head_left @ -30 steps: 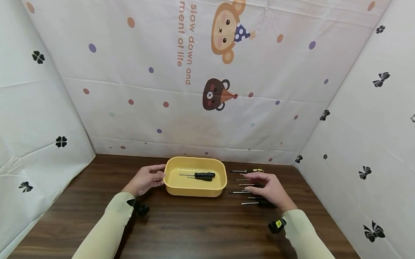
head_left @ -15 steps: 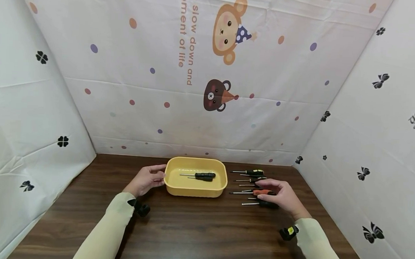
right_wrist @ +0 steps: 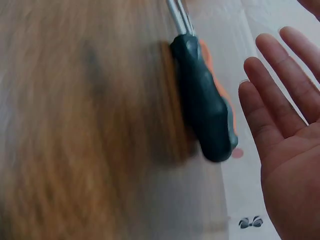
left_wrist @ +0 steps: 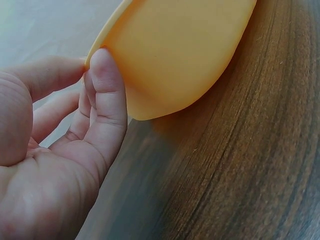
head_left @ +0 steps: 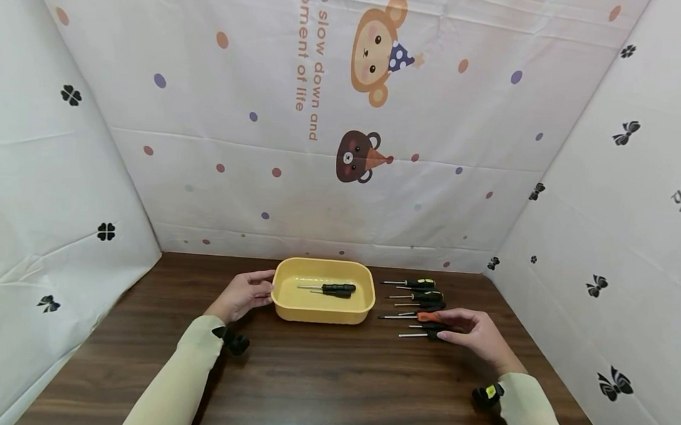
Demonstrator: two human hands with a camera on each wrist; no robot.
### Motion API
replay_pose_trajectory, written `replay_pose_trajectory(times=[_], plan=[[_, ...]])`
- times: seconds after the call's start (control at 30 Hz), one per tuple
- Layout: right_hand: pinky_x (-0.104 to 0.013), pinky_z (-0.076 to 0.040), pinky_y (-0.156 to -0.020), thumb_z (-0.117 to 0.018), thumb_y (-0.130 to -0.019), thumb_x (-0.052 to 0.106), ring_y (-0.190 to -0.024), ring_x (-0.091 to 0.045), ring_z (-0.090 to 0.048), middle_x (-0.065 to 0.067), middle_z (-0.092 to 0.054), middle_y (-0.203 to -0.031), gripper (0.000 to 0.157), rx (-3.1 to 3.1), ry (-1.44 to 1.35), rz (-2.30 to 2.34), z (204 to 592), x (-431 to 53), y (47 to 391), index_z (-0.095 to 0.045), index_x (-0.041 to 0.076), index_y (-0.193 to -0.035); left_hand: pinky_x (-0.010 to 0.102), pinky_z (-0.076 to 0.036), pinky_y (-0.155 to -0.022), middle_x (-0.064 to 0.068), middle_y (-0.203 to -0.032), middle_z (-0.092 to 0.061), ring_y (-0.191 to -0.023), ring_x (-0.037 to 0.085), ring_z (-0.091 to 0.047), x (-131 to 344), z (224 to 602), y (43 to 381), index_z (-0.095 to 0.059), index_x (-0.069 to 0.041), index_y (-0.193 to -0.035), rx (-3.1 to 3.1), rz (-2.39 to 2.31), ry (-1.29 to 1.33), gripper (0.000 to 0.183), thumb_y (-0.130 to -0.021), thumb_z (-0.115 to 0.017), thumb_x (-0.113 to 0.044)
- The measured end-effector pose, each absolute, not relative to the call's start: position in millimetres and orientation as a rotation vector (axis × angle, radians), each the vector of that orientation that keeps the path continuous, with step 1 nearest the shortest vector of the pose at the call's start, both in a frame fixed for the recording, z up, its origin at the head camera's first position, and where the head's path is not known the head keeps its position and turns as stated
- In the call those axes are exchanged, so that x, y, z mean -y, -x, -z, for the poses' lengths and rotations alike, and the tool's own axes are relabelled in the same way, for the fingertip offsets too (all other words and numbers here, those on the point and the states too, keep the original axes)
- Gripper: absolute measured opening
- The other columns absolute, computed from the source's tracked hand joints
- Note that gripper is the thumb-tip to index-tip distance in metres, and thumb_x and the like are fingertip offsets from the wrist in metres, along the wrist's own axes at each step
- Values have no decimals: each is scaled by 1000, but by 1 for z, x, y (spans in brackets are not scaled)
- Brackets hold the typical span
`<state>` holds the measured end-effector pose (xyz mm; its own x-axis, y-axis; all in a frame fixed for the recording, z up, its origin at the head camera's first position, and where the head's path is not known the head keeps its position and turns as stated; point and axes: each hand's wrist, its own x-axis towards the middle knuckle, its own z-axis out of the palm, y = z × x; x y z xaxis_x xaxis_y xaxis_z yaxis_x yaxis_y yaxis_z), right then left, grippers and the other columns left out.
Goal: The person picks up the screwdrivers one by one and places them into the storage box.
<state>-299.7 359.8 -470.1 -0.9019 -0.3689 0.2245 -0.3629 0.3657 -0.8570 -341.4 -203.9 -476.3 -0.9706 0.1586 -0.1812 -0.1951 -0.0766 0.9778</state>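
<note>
My left hand (head_left: pixel 242 298) is at the left end of the yellow plastic basin (head_left: pixel 322 315), its fingertips against the rim in the left wrist view. Inside the basin lie two dark-handled screwdrivers (head_left: pixel 338 288), shafts pointing left. To its right is a row of several more screwdrivers, one with an orange handle (head_left: pixel 427 317). My right hand (head_left: pixel 476 333) reaches over the handle ends of the nearest ones, thumb and fingers spread. In the right wrist view its extended fingers stand apart from a dark green screwdriver handle (right_wrist: pixel 202 95), and nothing is in them.
The dark wood table (head_left: pixel 312 380) runs back to a white printed cloth (head_left: pixel 234 190), which also rises on both sides. At the back of the row lies a black and yellow screwdriver (head_left: pixel 419 283). A black wrist camera (head_left: pixel 487 396) sits at the right cuff.
My right hand has moved rightward and toward me along the row, uncovering the orange and dark handles. The left hand stays at the basin, and the two screwdrivers inside lie unmoved.
</note>
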Motion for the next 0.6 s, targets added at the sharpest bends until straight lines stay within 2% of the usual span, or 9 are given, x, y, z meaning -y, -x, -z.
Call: replay_pose_trajectory(times=[0.23, 0.47, 0.6], plan=[[-19, -57, -86, -85, -84, 18, -109, 1, -67, -13, -72, -127, 45, -2698, 503, 1564, 478, -374, 298, -72, 4, -125, 27, -63, -76, 14, -105, -71, -78, 14, -70, 202, 475, 342, -43, -1, -154, -1972, -2141, 46, 56, -101, -62, -3], [-19, -54, -92, -86, -84, 21, -113, 5, -63, -15, -72, -127, 45, -2710, 505, 1495, 482, -381, 300, -73, 7, -125, 26, -62, -75, 12, -103, -71, -78, 13, -69, 203, 476, 342, -43, -1, -154, -1960, -2152, 50, 56, -102, -61, -4], [-18, -53, -92, -86, -84, 23, -114, 6, -61, -12, -73, -126, 43, -2742, 518, 1438, 485, -383, 301, -75, 11, -123, 26, -63, -75, 12, -103, -72, -77, 13, -69, 203, 477, 342, -43, -1, -154, -1950, -2157, 54, 56, -102, -61, -4]])
